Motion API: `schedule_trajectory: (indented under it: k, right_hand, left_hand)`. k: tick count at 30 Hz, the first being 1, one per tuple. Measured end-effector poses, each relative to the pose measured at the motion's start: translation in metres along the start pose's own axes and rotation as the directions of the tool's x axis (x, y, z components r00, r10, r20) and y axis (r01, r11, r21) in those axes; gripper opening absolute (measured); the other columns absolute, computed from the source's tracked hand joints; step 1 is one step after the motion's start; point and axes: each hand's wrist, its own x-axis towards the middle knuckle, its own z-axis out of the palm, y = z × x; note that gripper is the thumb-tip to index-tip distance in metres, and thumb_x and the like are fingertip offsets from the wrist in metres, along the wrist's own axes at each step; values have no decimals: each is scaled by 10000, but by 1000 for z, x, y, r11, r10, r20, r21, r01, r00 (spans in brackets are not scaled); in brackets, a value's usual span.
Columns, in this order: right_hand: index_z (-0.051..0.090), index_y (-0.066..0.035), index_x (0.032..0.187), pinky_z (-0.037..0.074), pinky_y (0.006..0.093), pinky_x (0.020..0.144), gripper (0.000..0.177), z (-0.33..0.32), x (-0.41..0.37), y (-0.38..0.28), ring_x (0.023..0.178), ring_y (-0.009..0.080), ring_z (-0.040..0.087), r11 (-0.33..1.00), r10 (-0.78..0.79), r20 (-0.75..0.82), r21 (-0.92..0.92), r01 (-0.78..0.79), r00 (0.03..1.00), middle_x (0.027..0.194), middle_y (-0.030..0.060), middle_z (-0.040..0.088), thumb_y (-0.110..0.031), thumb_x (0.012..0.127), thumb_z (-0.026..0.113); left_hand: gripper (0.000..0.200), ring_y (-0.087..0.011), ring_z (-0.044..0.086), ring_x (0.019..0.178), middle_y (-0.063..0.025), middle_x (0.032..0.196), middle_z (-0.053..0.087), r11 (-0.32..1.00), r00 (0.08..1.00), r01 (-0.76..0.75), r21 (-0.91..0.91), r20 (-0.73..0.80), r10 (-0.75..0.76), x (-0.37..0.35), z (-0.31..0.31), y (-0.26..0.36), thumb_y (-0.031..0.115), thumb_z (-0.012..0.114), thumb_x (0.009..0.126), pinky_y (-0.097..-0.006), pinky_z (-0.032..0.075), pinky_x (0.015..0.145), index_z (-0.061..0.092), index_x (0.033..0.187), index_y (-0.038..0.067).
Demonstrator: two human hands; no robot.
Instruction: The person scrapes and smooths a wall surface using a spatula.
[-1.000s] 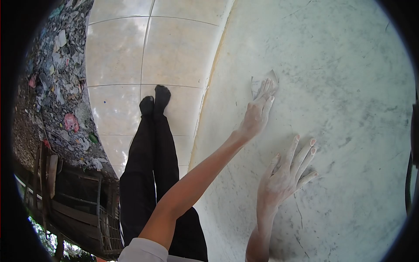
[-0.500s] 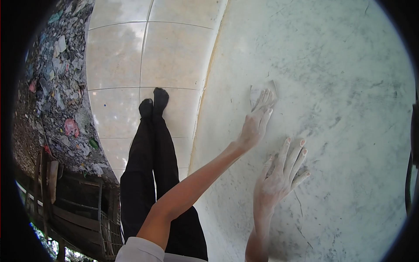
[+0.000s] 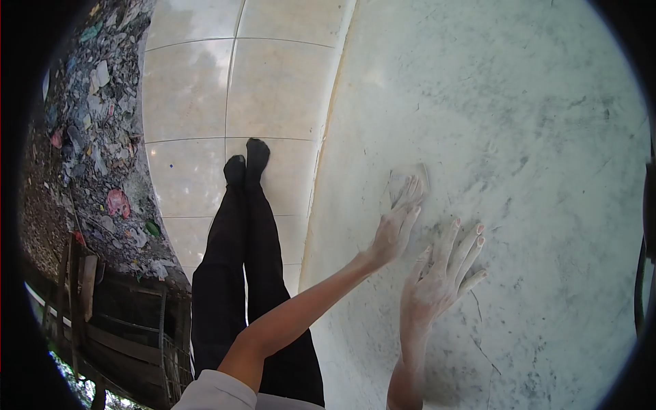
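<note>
My left hand, coated in pale dust, lies palm down with its fingers stretched out on a thin, pale sheet. The sheet rests on a whitish-green, dark-mottled surface, and the fingers cover part of it. Lower and to the right, my right hand is also dusty. It lies palm down on the same surface with its fingers spread, holding nothing visible. The palms are hidden from view.
Black-clothed legs and feet extend over beige floor tiles. A yellowish edge runs between tiles and mottled surface. Scattered litter covers ground at the far left, above a dark wooden structure. A thin crack-like line lies right of my right hand.
My left hand and the pale sheet have moved down in the view, closer to my right hand. My right hand stays nearly in place, fingers still spread. The view has shifted slightly.
</note>
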Motion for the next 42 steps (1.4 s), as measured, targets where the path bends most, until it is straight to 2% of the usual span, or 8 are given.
schedule_trajectory:
  k: [7,9,13,24,31,35,38,42]
  right_hand:
    - [397,-133,1443,101,642,1090,562,-13,-17,14,1405,324,285,1000,-11,6,6,11,1000,1518,163,300,-141,892,507]
    - [397,-133,1443,66,640,1094,569,-13,-16,12,1404,326,287,1000,1,6,-6,-1,1000,1519,163,297,-137,886,514]
    - [403,-133,1439,33,638,1096,572,-11,-12,8,1405,311,292,1000,23,-3,-18,-23,1000,1516,157,307,-135,881,524]
    - [429,-119,1421,-140,530,1115,558,6,13,-1,1411,272,284,996,-33,-48,-85,29,998,1499,138,348,-164,872,518]
    - [446,-123,1410,-134,531,1118,566,6,22,-3,1413,281,278,999,-46,-1,-30,45,999,1499,140,347,-146,849,515]
    - [441,-132,1413,-77,583,1113,548,5,27,-7,1426,297,240,998,-37,26,-59,39,999,1515,131,319,-164,869,503]
    - [432,-135,1416,-34,616,1111,525,2,31,-9,1437,310,205,997,-30,60,-64,34,998,1529,120,294,-177,896,487]
    - [425,-140,1420,-30,601,1120,513,2,37,-13,1438,312,197,998,-21,113,-51,27,993,1531,121,289,-197,913,476]
  left_hand:
    - [399,-255,411,1335,-273,1392,428,997,998,-11,70,-60,16,49,-14,-27,146,382,999,-306,300,1082,438,1313,-93]
    - [406,-233,472,1287,-284,1328,491,818,835,533,218,23,-550,112,-37,11,175,381,1004,-294,328,1057,434,1315,-82]
    - [411,-313,261,1407,-245,1458,352,999,998,36,-3,-49,-37,23,-4,-12,96,393,982,-340,217,1135,411,1351,-84]
    - [434,-366,273,1392,-241,1468,332,893,900,436,111,-32,-435,142,-39,-13,150,376,995,-339,242,1125,391,1367,-74]
    - [438,-248,446,1307,-296,1331,482,995,990,-6,102,-140,20,31,-11,-41,208,396,1002,-291,320,1062,429,1319,-92]
    - [422,-246,497,1263,-287,1308,507,815,838,540,211,-49,-543,161,-59,-31,215,383,1009,-287,351,1027,457,1308,-74]
    - [420,-256,465,1291,-268,1324,505,992,970,60,110,-239,-32,120,-33,-59,204,390,1007,-289,331,1050,458,1296,-93]
    - [371,-316,298,1391,-220,1455,375,981,971,194,25,-149,-188,-18,-19,-61,86,402,986,-346,235,1128,463,1316,-74]
